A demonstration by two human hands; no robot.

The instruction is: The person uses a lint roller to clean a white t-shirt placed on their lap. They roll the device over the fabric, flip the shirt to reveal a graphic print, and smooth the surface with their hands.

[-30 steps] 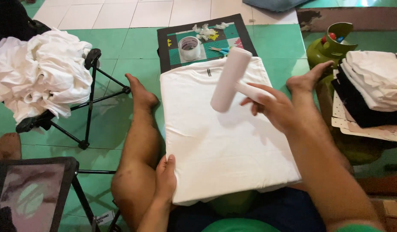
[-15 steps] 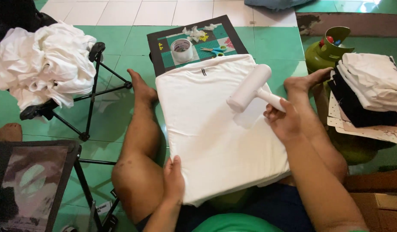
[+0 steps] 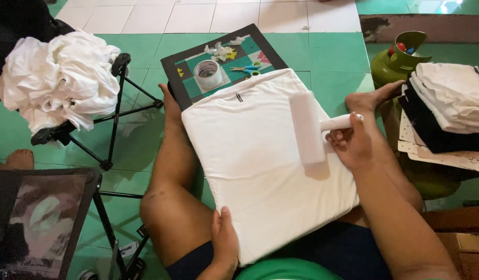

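Lowered since a moment ago, the light white lint roller (image 3: 307, 127) now rests near the right edge of the soft folded shirt (image 3: 260, 166), its stiff handle gripped by the right hand (image 3: 353, 148), while the left hand (image 3: 225, 241) pinches the shirt's near corner.

The right hand (image 3: 353, 145) covers part of the lint roller (image 3: 308, 127) handle. The black stand (image 3: 37, 218) at lower left is cut off by the frame's edge. The small label (image 3: 239, 97) on the folded white shirt (image 3: 265, 171) is too small to read.
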